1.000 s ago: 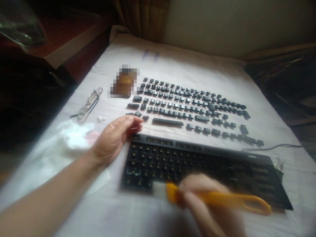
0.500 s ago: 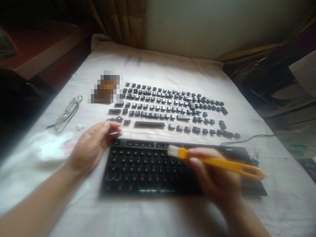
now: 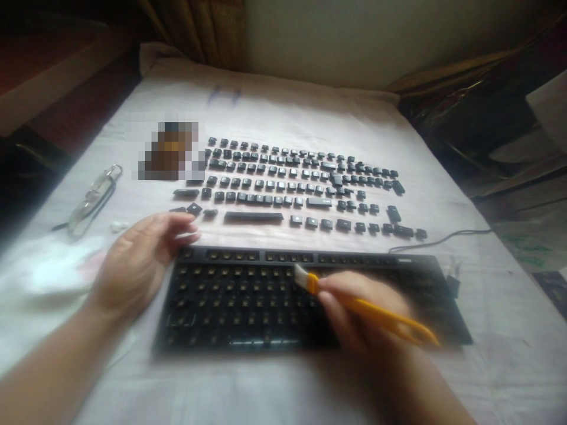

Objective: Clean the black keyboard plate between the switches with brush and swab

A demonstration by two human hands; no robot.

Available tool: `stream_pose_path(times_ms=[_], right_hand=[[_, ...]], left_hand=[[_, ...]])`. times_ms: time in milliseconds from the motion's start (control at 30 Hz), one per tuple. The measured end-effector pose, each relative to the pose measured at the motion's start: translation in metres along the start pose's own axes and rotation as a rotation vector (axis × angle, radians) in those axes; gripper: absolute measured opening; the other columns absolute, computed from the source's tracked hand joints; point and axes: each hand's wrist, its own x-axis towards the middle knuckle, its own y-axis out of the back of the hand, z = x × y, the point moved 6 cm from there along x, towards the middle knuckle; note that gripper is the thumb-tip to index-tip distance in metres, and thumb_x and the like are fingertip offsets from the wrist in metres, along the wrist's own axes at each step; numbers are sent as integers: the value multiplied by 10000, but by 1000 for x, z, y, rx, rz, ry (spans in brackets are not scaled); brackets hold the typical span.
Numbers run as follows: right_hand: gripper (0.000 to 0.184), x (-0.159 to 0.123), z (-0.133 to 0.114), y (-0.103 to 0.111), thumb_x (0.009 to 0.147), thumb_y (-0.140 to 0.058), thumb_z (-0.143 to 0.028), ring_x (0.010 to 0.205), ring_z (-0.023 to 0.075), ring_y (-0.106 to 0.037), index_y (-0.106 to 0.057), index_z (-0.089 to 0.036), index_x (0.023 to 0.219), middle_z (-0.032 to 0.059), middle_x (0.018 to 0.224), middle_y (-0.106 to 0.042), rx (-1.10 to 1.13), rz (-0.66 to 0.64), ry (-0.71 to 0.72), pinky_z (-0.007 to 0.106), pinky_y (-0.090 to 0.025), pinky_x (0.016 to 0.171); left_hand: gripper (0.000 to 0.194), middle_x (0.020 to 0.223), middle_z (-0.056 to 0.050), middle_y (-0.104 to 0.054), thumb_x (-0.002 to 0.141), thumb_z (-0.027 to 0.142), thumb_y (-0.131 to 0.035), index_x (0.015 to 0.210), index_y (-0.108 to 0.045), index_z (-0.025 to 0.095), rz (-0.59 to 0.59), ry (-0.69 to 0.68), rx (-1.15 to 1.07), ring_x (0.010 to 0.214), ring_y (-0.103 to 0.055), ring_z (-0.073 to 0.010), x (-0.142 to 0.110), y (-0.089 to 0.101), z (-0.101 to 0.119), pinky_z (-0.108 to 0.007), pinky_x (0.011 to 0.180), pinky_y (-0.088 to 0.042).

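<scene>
In my right hand (image 3: 367, 307) is a yellow-handled brush (image 3: 376, 316), held close to its head. Its pale bristles (image 3: 301, 274) are over the upper middle of a black keyboard (image 3: 283, 295) with its keycaps off; whether they touch it I cannot tell. Bare key switches show in rows across the board, and my right hand covers part of its right half. At the keyboard's upper left corner is my left hand (image 3: 137, 260), on its side, with loosely bent fingers and nothing between them.
Behind the keyboard, several rows of loose black keycaps (image 3: 274, 185) lie on a pale cloth (image 3: 283, 106). On the left are eyeglasses (image 3: 93, 198), a blurred white bundle (image 3: 62, 265) and a pixelated item (image 3: 170, 153). A thin cable (image 3: 443, 237) runs off to the right.
The whole view has shifted, so most things appear farther left. The brush has tilted, its handle end dropping lower, and its bristles are slightly farther right along the keyboard. My left hand stays by the corner.
</scene>
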Motion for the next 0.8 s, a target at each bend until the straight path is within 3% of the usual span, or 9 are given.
stream_pose_path(times_ms=[167,500,800], right_hand=[[52,-2,-3,-5,931,-562,-179,604,127,-690,-608,-203,933,7,755,-735,33,-11,7,209,-552,592],[177,1,-16,-2,960,-473,-160,546,110,-635,-586,-201,830,1,680,-698,2,-139,55,206,-512,557],[189,3,-17,-1,906,-489,-114,481,90,-576,-559,-204,755,-30,600,-629,-10,-161,69,197,-471,525]], left_hand=[[227,877,-28,-714,950,345,-560,927,-750,224,-39,22,35,845,-651,-153,1,3,-3,-249,784,-572],[228,883,-25,-714,944,370,-572,955,-757,238,-66,12,48,857,-651,-160,-2,2,-2,-257,793,-563],[222,871,-23,-716,944,347,-572,939,-761,231,-74,-17,31,835,-657,-146,-1,1,0,-235,783,-557]])
